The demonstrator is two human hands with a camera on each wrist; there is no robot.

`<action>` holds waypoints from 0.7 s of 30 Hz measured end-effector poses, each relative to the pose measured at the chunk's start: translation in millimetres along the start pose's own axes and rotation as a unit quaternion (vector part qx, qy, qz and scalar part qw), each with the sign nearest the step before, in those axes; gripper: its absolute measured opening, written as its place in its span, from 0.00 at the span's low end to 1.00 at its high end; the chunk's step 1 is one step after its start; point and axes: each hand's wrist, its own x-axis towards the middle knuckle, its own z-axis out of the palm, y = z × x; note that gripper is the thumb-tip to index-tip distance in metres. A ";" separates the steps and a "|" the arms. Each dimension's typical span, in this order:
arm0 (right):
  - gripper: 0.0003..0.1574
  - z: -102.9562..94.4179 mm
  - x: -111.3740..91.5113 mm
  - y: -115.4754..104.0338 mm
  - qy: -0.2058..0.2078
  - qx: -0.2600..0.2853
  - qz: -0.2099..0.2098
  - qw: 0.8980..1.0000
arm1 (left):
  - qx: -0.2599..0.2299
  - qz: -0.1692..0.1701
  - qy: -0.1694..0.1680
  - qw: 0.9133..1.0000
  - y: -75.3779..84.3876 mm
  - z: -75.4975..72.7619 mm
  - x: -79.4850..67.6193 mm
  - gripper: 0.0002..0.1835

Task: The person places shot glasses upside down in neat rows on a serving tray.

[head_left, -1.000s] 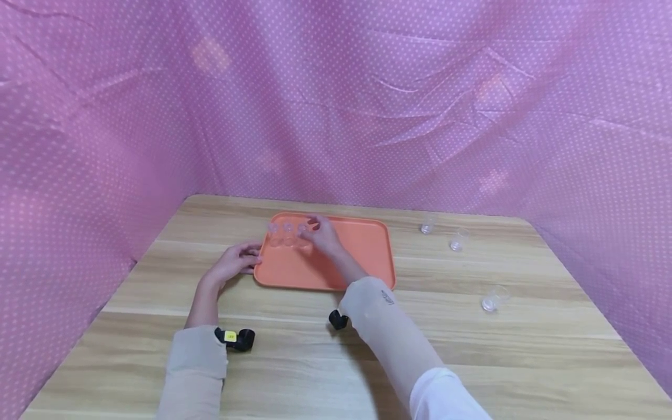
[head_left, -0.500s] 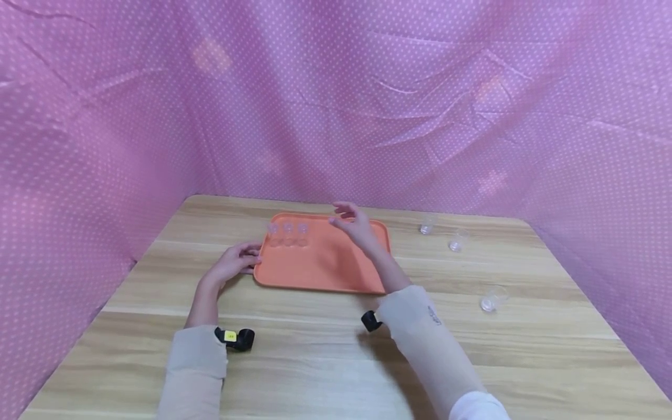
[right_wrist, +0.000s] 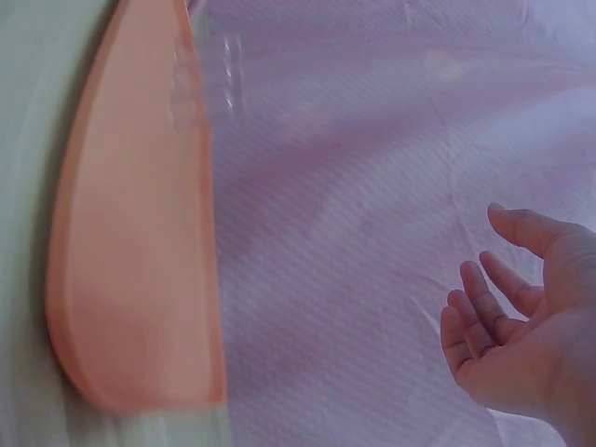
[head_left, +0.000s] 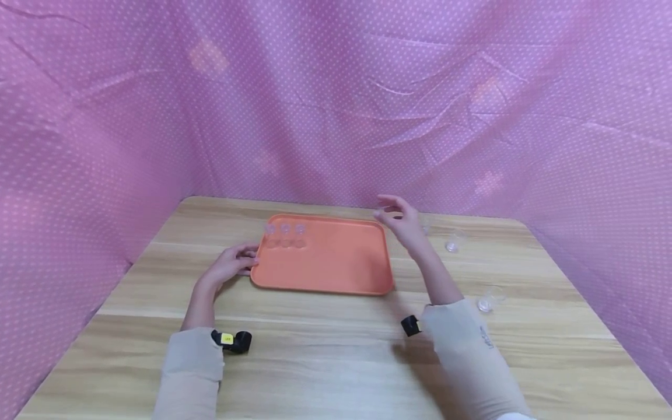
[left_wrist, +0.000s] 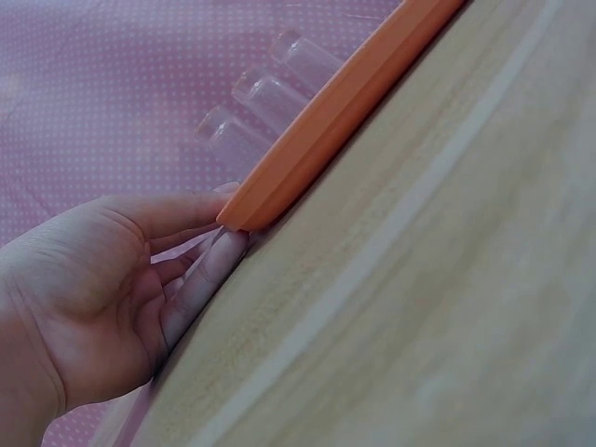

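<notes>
An orange tray (head_left: 325,268) lies on the table. My left hand (head_left: 231,265) pinches its left rim, thumb on top and fingers beneath, as the left wrist view shows. Three small clear cups (left_wrist: 270,98) stand side by side at the tray's far left corner, their narrower ends up. Beyond the tray's right edge my right hand (head_left: 403,224) is raised above the table, holding nothing. Its thumb and fingers are spread apart in the right wrist view. Just past that hand stands a clear cup (head_left: 426,227), partly hidden by it.
Farther right on the wooden table (head_left: 315,361) stand two more clear cups, one at mid-depth (head_left: 452,246) and another nearer cup (head_left: 485,303). Pink dotted cloth (head_left: 325,105) surrounds the table at the back and sides.
My right hand has let go of the third cup on the tray and moved right, past the tray's right edge. My left hand keeps its place at the rim.
</notes>
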 end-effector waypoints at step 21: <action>0.33 -124.1 -69.2 21.2 0.078 -0.141 0.054 0.985 | -0.009 -0.006 0.003 1.000 -2.3 1.1 0.2 0.27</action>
